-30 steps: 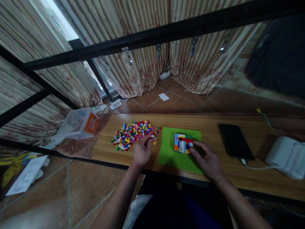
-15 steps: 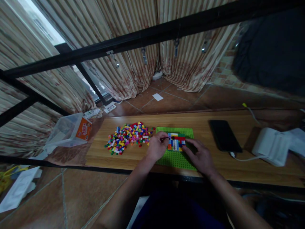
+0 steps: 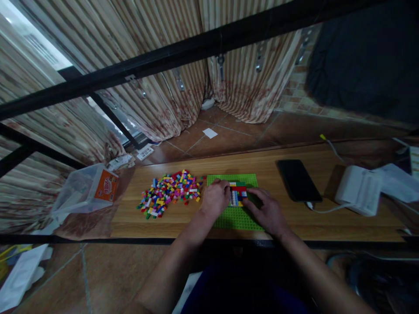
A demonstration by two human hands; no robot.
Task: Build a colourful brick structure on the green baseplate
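Observation:
A flat build of coloured bricks (image 3: 235,198) sits on a green studded baseplate (image 3: 240,220) on the wooden table. My left hand (image 3: 216,198) is closed over the build's left side, fingertips pinched together at its upper left; anything between them is too small or hidden to name. From the right, my right hand (image 3: 266,210) rests against the build's right edge, thumb and forefinger apart with a gap between them. Red, blue, white and yellow bricks show between the two hands. Left of the baseplate lies a spread pile of loose coloured bricks (image 3: 170,192).
To the right lie a black phone (image 3: 298,180) with a white cable and a white box (image 3: 359,189). A clear plastic bin (image 3: 78,189) with an orange label stands beyond the table's left end. A dark metal bar (image 3: 157,59) crosses above, before striped curtains (image 3: 157,26).
The camera view has shifted, so the table things appear further left. My left fingers have moved closer over the build's upper left. My right hand stays at its right edge.

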